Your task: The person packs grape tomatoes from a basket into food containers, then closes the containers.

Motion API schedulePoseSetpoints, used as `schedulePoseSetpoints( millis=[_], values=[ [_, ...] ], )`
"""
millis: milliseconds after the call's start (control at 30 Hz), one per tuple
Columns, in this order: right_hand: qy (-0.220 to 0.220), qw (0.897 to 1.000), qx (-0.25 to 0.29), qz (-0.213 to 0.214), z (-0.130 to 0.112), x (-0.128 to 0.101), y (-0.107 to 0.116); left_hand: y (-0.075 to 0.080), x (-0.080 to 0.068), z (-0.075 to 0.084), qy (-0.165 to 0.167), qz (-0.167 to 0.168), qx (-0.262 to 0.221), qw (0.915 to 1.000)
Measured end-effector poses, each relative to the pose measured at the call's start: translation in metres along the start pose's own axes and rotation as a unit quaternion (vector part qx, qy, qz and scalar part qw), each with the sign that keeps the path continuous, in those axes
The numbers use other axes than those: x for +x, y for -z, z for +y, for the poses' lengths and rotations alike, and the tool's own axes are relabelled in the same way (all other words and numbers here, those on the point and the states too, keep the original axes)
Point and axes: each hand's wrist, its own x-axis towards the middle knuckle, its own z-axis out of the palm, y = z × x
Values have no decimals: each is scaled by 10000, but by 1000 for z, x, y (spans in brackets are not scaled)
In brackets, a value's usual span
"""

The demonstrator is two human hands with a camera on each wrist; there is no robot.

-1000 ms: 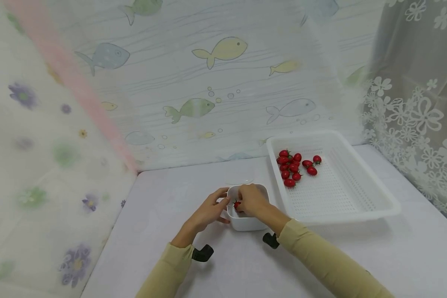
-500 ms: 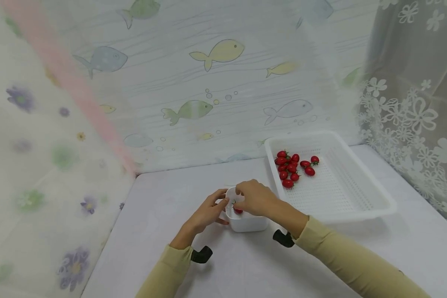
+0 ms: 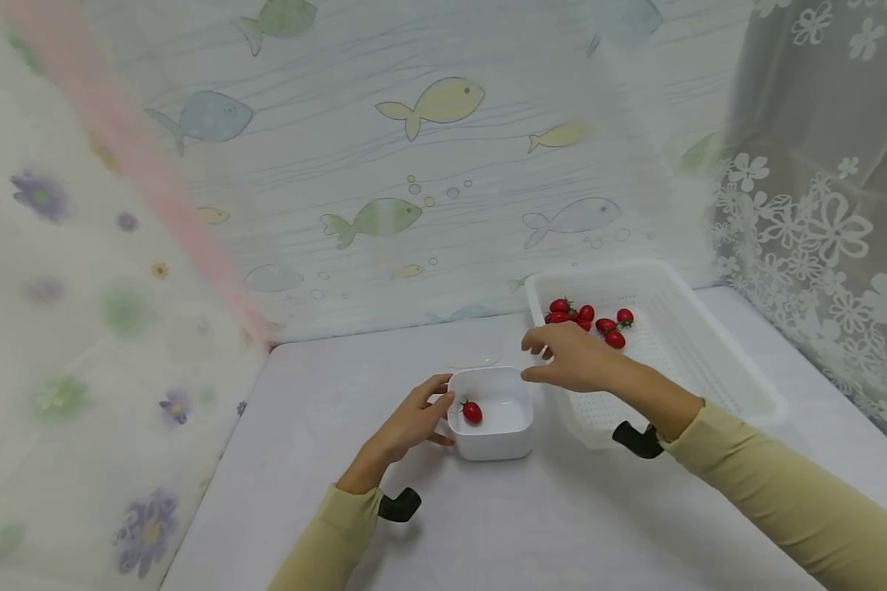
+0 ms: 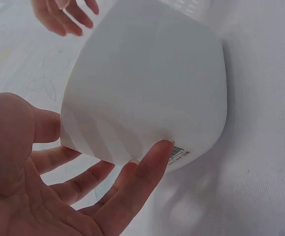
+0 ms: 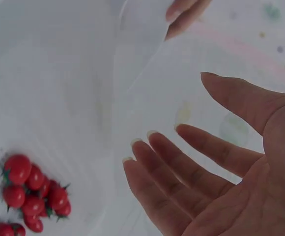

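Observation:
A single red cherry tomato (image 3: 471, 412) lies inside a small white square container (image 3: 491, 447), near its left wall. My left hand (image 3: 411, 423) touches that container's left side, fingers spread; the left wrist view shows fingertips against the wall beside a barcode label (image 4: 178, 155). Between the container and a large white perforated basket (image 3: 710, 328), my right hand (image 3: 572, 357) hovers with nothing in its grasp. Its parted fingers and thumb show in the right wrist view. Several cherry tomatoes (image 5: 32, 204) sit in the basket, some hidden behind the right hand in the head view.
Behind the small container lies a clear, thin-edged flat piece (image 3: 473, 361), faint against the white tablecloth (image 3: 325, 386). A fish-print curtain (image 3: 384, 164) hangs along the back, a flowered one (image 3: 118, 369) on the left, and lace (image 3: 820, 230) on the right.
My right hand has let go of the cherry tomato, left the container and moved right toward the basket. The tomato stays in the container. My left hand keeps its place.

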Motion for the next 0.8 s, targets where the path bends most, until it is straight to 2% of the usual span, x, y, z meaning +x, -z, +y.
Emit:
schedulePoseSetpoints(
  millis=[133, 433, 800],
  values=[
    [46, 9997, -155, 158, 14, -3, 14, 1, 1, 0, 6, 10, 16, 10000],
    [42, 9994, -123, 335, 53, -10, 36, 0, -2, 1, 28, 56, 51, 10000],
    [-356, 9976, -519, 297, 106, -6, 69, -1, -3, 2, 17, 168, 140, 9998]
  ],
)
